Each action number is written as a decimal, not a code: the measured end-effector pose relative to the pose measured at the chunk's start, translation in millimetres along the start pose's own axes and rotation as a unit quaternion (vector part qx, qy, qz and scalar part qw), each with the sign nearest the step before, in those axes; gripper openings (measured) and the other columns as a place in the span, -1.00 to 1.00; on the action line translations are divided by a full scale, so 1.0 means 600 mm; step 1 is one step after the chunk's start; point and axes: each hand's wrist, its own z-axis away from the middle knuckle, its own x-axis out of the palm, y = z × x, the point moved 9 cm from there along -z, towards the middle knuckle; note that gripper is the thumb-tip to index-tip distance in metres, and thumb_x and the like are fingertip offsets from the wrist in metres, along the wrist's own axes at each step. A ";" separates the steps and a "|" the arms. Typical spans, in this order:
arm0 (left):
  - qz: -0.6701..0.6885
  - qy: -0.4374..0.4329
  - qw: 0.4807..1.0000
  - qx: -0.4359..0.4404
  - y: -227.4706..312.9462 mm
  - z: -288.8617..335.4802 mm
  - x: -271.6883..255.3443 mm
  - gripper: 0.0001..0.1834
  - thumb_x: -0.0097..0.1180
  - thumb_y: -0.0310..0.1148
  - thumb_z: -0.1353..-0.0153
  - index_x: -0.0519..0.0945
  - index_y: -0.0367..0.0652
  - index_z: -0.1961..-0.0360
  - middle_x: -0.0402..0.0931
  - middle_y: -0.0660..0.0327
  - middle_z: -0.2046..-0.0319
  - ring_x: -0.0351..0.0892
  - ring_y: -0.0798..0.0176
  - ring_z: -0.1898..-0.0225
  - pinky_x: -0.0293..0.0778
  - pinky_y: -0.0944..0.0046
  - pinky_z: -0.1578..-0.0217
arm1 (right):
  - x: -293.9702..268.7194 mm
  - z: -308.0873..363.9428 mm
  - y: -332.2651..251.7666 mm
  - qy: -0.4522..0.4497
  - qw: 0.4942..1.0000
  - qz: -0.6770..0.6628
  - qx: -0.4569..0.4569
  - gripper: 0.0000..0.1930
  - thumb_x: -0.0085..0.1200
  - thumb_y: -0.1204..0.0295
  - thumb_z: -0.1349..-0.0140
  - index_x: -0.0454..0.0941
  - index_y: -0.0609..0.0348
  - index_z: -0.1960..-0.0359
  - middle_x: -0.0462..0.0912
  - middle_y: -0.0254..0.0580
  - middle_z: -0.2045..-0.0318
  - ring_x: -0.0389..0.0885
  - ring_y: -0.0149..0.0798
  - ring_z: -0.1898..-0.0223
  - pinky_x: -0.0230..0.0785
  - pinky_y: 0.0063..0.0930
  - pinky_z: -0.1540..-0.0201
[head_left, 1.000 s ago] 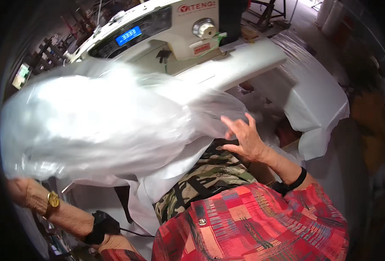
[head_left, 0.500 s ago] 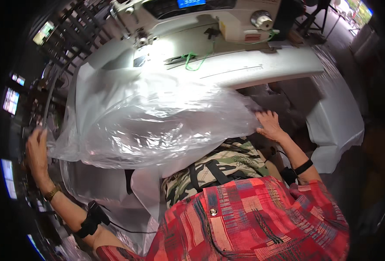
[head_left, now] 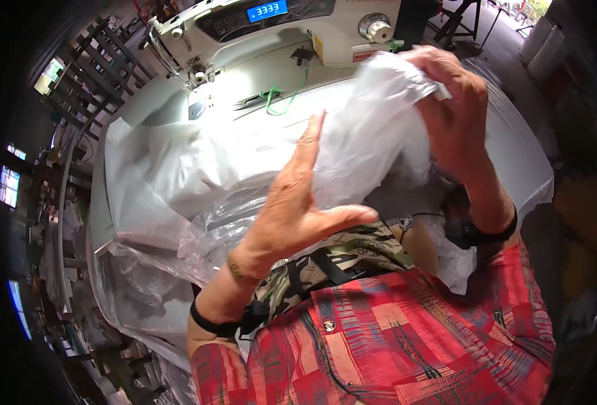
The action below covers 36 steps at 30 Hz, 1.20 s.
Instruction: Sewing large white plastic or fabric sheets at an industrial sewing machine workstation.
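My right hand (head_left: 459,111) is raised at the right, its fingers closed on the gathered edge of a clear plastic sheet (head_left: 373,131). The sheet hangs crumpled from it toward the middle, and its lower folds trail to the left across my lap. My left hand (head_left: 286,212) is open in front of me, thumb spread wide from the fingers, beside the hanging sheet and gripping nothing. Under the sheet a smooth white sheet of material (head_left: 147,158) covers the left part of the work table. Whether the left palm touches the plastic cannot be made out.
A white sewing machine (head_left: 342,30) with a lit blue display stands along the far side, its lamp shining by the needle. Green thread (head_left: 278,104) and a dark slim tool (head_left: 250,100) lie on its bed. Dark racks (head_left: 99,61) stand at the left.
The plastic sheet, spread wide between both hands before, is now lifted and bunched at the right. My right hand rose with it; my left hand moved from the far left to the middle.
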 end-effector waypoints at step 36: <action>-0.025 0.096 0.991 -0.092 -0.041 0.058 -0.240 -0.41 0.13 -0.20 -0.27 0.34 -0.34 -0.23 0.36 0.02 -0.16 0.40 0.12 -0.15 0.26 0.12 -0.25 | 0.210 -0.096 -0.115 -0.261 0.903 -0.336 0.059 -0.68 0.20 0.24 -0.20 0.51 0.26 0.22 0.64 -0.16 0.56 0.63 -0.33 0.51 0.41 -0.34 0.42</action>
